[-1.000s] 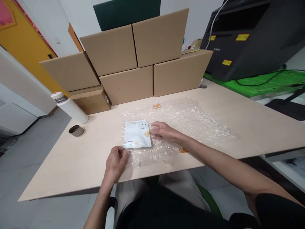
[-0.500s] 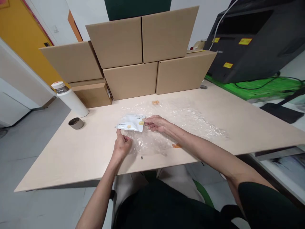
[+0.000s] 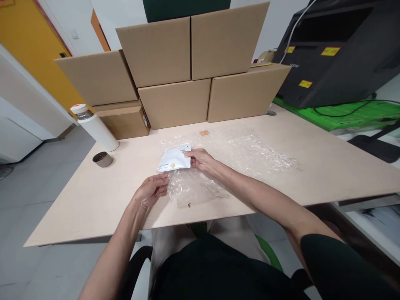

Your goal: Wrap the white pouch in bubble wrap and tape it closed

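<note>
A sheet of clear bubble wrap (image 3: 237, 154) lies spread over the light wooden table (image 3: 93, 200). My right hand (image 3: 200, 159) pinches the right edge of a small white pouch (image 3: 173, 160) and holds it tilted just above the wrap's left end. My left hand (image 3: 152, 190) is closed on the near left corner of the bubble wrap, which is lifted and folded up toward the pouch.
Several cardboard boxes (image 3: 175, 83) are stacked along the table's far edge. A white bottle (image 3: 95, 128) and a small round cap (image 3: 102, 159) stand at the left. A black printer (image 3: 340, 50) sits on a green mat (image 3: 350, 116) at the right. A small orange scrap (image 3: 204, 133) lies on the wrap.
The pouch was lifted off the wrap by my right hand and tilted. My left hand took the wrap's near corner and drew it up; the near orange scrap is now hidden.
</note>
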`<state>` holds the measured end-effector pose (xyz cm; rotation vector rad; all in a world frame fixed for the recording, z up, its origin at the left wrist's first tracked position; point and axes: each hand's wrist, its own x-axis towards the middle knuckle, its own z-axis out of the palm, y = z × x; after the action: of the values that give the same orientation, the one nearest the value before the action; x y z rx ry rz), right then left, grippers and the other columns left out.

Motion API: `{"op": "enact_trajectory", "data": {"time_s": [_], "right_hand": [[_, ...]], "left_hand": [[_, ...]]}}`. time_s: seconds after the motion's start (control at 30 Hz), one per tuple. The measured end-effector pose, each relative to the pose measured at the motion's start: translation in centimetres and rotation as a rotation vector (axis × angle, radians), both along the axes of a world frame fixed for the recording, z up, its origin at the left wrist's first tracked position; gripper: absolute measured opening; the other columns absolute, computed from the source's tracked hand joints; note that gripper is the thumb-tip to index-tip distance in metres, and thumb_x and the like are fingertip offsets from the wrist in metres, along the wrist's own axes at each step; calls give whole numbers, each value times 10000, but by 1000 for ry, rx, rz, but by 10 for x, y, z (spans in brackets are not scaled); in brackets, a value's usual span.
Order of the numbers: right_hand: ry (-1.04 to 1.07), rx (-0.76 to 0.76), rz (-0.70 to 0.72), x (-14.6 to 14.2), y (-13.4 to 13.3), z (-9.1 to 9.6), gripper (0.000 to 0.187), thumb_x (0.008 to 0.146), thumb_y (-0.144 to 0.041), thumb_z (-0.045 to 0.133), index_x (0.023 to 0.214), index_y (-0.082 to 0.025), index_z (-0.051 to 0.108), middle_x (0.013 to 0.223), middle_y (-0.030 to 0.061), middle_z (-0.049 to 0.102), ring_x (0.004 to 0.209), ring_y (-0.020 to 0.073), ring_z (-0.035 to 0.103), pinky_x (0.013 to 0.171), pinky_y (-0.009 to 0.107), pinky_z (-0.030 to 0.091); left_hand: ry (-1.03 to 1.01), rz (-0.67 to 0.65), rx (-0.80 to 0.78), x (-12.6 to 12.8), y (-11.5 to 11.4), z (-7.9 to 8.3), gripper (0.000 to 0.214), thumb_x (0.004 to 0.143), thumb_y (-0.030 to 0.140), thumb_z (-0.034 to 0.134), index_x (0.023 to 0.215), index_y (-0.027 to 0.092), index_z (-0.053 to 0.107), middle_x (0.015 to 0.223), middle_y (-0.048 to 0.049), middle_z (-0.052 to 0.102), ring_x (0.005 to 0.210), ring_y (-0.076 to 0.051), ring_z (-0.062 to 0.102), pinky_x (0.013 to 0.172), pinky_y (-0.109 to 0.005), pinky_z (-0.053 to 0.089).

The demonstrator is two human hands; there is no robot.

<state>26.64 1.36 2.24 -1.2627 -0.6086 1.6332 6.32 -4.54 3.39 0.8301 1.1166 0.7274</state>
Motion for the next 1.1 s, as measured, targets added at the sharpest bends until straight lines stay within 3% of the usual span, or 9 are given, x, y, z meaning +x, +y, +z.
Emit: {"op": "enact_trajectory", "data": {"time_s": [0.13, 0.27, 0.37, 0.5, 0.63, 0.7, 0.8, 0.9, 1.1], "right_hand": [[15, 37, -43, 6, 1, 8, 139, 821, -6, 636, 928, -86, 675, 628, 29, 693, 494, 104, 591, 532, 213, 527], [106, 211, -60, 30, -6, 15, 114, 826, -21, 633, 844, -125, 675, 772, 56, 730, 699, 135, 671, 685, 229, 557], [152, 231, 60, 39, -17, 9, 98, 802, -45, 670, 845, -132, 681, 805, 53, 734, 729, 139, 677, 706, 237, 553], [149, 121, 243, 28, -31, -9, 149, 724, -30, 720, 845, -107, 679, 725, 37, 711, 629, 123, 653, 627, 228, 539], [-54, 85, 204, 13, -37, -19, 109, 730, -48, 706, 754, -122, 629, 530, -31, 603, 388, 55, 458, 367, 156, 309], [-117, 84, 173, 10, -39, -19, 119, 745, -54, 690, 724, -134, 604, 473, -57, 549, 342, 40, 374, 334, 158, 214], [-27, 75, 143, 10, -41, -14, 102, 759, -34, 658, 769, -131, 627, 544, -39, 602, 398, 57, 460, 381, 162, 323], [117, 93, 103, 7, -40, -7, 121, 744, -19, 670, 796, -125, 644, 668, -2, 677, 519, 90, 580, 500, 196, 463], [197, 116, 80, -10, -36, -7, 155, 707, -31, 739, 747, -144, 640, 714, 5, 703, 584, 106, 613, 595, 221, 507]], "left_hand": [[78, 52, 105, 3, -1, -4, 290, 582, 283, 788, 706, 126, 578, 574, 36, 501, 478, -51, 442, 440, -178, 327], [185, 169, 193, -3, 2, -14, 239, 681, 291, 711, 772, 170, 526, 600, 56, 518, 486, -61, 493, 462, -176, 381], [271, 239, 252, -9, 6, -24, 196, 760, 272, 633, 842, 211, 465, 535, 110, 432, 390, -53, 418, 400, -161, 317], [340, 235, 268, -14, 12, -29, 178, 827, 271, 561, 918, 232, 412, 541, 105, 484, 380, -98, 507, 394, -188, 376], [342, 215, 234, -18, 10, -26, 264, 846, 305, 571, 1032, 222, 404, 599, 55, 601, 397, -137, 570, 402, -224, 419], [302, 233, 211, -20, 6, -23, 347, 833, 305, 616, 1098, 205, 415, 636, 24, 646, 445, -150, 612, 445, -245, 465], [197, 265, 173, -23, 0, -22, 378, 799, 294, 678, 1100, 159, 493, 673, -24, 684, 522, -156, 652, 523, -262, 512], [85, 279, 156, -27, -2, -25, 299, 747, 284, 724, 964, 121, 598, 667, -34, 686, 573, -143, 653, 573, -247, 523], [56, 312, 135, -34, 0, -34, 296, 721, 374, 736, 791, 98, 653, 640, -54, 680, 594, -164, 652, 532, -247, 508]]}}
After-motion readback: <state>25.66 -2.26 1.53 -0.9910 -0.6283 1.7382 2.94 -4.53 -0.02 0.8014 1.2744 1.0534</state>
